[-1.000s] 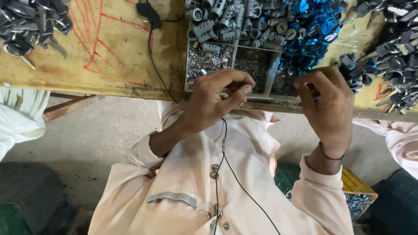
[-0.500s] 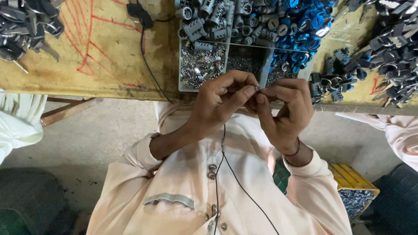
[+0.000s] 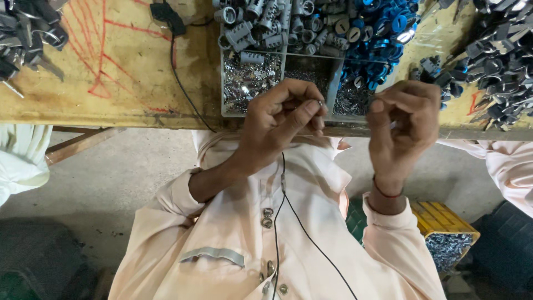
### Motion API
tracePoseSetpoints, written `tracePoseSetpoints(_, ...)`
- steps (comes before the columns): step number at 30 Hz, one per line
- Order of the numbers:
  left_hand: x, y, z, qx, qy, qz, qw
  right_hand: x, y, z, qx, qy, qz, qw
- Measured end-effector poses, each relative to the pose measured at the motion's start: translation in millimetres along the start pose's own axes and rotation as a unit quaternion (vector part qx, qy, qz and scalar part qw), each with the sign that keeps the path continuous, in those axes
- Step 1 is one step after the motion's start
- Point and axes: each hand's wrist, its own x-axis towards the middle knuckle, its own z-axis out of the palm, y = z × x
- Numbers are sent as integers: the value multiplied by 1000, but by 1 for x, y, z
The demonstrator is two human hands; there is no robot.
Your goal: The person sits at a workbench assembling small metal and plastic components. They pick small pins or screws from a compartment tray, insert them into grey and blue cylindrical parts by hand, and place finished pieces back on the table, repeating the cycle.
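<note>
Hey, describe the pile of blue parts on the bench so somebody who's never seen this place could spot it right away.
Start at the wooden workbench that runs across the top of the view, then find the clear divided tray at its front edge, just above the left hand. The blue parts lie heaped at that tray's right end. They are the only bright blue things there; everything around them is grey or silver metal.

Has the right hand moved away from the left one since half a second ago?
Yes. The right hand has pulled apart from the left hand, shifting toward the right end of the compartment tray.
</note>
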Motion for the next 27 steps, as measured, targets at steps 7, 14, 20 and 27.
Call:
tracePoseSetpoints(7,4,0,-11,49,2,-3,999,9,24,-25,-133,-52,9,990)
tracePoseSetpoints(14,1,-1,1,152,-8,-8,988,6,-7,-4,190,26,138,972)
tracePoseSetpoints(20,-1,-9,13,54,20,-30,998,-3,-15,35,-126,-12,-117,985)
tracePoseSetpoints(27,-4,-6,5,35,-13,-53,998,-6,-12,21,-47,-70,-50,995)
